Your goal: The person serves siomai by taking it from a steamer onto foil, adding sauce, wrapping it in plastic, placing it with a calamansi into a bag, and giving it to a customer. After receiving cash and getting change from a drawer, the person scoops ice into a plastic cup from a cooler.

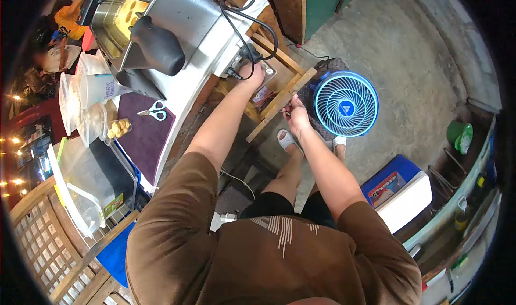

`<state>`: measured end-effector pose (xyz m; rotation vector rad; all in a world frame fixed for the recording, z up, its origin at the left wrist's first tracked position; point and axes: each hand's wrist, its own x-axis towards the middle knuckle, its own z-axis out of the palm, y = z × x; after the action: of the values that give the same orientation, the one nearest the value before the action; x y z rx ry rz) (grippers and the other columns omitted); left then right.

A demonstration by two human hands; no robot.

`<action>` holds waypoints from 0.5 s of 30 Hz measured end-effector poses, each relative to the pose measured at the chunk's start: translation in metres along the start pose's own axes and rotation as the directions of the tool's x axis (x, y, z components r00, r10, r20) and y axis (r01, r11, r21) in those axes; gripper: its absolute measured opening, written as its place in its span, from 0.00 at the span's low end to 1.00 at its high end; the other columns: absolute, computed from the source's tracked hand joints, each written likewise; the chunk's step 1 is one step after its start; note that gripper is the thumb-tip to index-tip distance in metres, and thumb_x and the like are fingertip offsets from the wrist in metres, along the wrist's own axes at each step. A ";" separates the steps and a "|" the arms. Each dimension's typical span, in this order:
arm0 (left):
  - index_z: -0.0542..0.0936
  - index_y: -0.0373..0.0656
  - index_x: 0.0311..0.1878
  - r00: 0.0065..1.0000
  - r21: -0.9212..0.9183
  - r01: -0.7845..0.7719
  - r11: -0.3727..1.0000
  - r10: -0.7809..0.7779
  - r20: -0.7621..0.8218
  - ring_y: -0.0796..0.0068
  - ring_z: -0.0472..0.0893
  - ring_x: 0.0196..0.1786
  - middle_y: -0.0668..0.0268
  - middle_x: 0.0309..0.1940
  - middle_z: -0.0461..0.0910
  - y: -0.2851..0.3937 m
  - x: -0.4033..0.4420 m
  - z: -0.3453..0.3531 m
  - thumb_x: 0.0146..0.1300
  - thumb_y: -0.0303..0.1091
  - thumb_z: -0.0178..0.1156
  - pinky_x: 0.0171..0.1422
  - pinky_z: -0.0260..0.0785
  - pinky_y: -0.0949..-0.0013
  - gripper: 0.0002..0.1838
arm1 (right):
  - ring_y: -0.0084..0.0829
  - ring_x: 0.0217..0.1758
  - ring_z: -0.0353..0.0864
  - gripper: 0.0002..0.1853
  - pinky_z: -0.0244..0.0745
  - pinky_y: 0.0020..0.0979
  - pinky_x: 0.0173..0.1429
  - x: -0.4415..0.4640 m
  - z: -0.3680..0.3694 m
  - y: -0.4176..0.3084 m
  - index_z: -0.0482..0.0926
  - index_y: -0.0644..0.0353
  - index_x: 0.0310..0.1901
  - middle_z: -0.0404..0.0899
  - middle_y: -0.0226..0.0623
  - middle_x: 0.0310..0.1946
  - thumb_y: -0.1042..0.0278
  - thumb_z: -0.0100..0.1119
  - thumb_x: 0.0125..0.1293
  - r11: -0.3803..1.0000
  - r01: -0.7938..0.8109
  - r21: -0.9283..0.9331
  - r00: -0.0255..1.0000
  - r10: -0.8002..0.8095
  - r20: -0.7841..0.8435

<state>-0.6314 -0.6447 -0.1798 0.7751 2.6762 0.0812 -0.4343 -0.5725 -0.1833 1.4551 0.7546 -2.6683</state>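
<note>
The black moulded plug point(234, 73) seems seated at the white-topped counter's point(198, 71) edge; what remains undone doesn't show. Your left hand point(252, 75) is right beside it, grip hidden. Your right hand point(297, 118) curls near the pale wooden bar point(290, 91); I can't tell what it pinches.

Left hand point(255, 75) by plug point(233, 73), right hand point(296, 115) by wooden bar point(278, 105)
</note>
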 end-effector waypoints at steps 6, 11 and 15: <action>0.79 0.41 0.37 0.988 0.018 0.097 0.995 -0.094 -0.125 0.52 0.81 0.43 0.53 0.37 0.81 -0.005 0.020 0.029 0.53 0.47 0.65 0.47 0.72 0.53 0.18 | 0.18 0.23 0.69 0.15 0.65 0.21 0.27 0.000 0.000 0.000 0.69 0.48 0.33 0.67 0.21 0.19 0.48 0.44 0.72 1.000 -0.008 0.005 1.000 0.008 -0.006; 0.79 0.42 0.33 0.997 -0.124 0.072 0.990 -0.076 -0.024 0.55 0.80 0.37 0.56 0.32 0.81 -0.006 -0.002 -0.008 0.53 0.45 0.65 0.43 0.72 0.56 0.15 | 0.18 0.22 0.69 0.15 0.65 0.20 0.26 -0.003 0.001 -0.001 0.69 0.48 0.33 0.67 0.21 0.19 0.48 0.44 0.72 1.000 0.005 0.015 1.000 -0.005 -0.001; 0.76 0.44 0.33 0.979 -0.451 -0.030 0.892 -0.065 -0.195 0.66 0.75 0.26 0.62 0.24 0.76 -0.047 -0.025 0.001 0.56 0.43 0.60 0.32 0.68 0.65 0.12 | 0.17 0.22 0.69 0.15 0.65 0.20 0.26 -0.003 0.002 0.000 0.70 0.48 0.33 0.67 0.21 0.19 0.48 0.44 0.72 1.000 0.000 0.017 1.000 0.001 -0.017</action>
<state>-0.6357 -0.6978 -0.1797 0.6143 2.6859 0.7919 -0.4341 -0.5736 -0.1800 1.4831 0.7338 -2.6725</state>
